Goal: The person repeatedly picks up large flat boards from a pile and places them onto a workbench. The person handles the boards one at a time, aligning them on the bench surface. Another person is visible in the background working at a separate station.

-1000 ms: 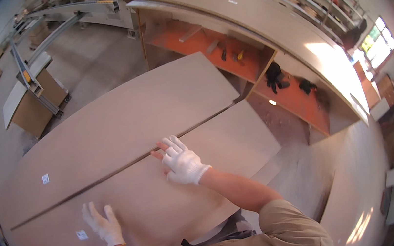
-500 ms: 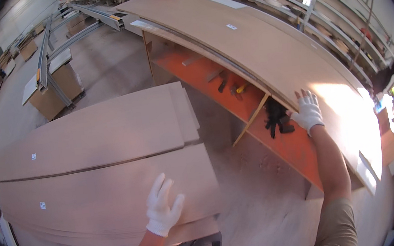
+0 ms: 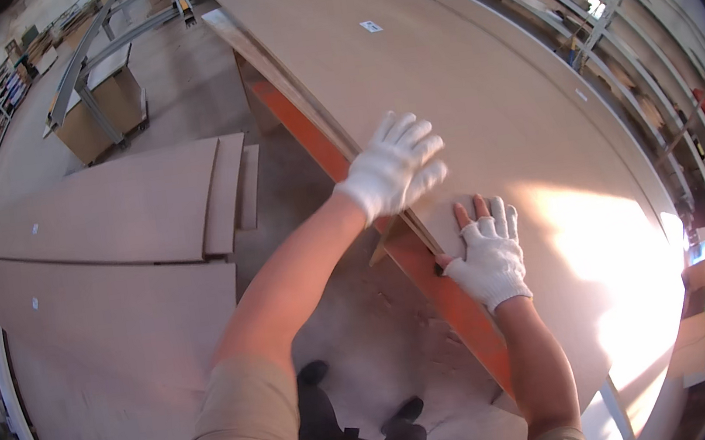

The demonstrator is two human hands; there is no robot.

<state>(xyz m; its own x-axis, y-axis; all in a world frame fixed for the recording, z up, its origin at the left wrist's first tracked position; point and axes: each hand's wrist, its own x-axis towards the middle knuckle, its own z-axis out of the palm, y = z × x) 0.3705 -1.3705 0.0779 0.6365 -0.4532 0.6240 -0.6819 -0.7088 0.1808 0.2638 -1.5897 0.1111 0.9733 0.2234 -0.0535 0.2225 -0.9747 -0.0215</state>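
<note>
A sunlit brown board (image 3: pixel 481 116) tops the orange-shelved surface (image 3: pixel 462 312), near a rack (image 3: pixel 611 10). Left hand (image 3: pixel 394 166) and right hand (image 3: pixel 491 257) spread open over it; panels (image 3: pixel 113 315) lie leftward.

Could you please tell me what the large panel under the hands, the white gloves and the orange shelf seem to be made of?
Large panel: probably wood-based board, given its flat, even brown face; matte-looking, coating unclear.
White gloves: knitted fabric, perhaps cotton or a blend, judging by the soft, textured cuff.
Orange shelf: possibly painted or laminated board, from its strong surface colour.
</note>
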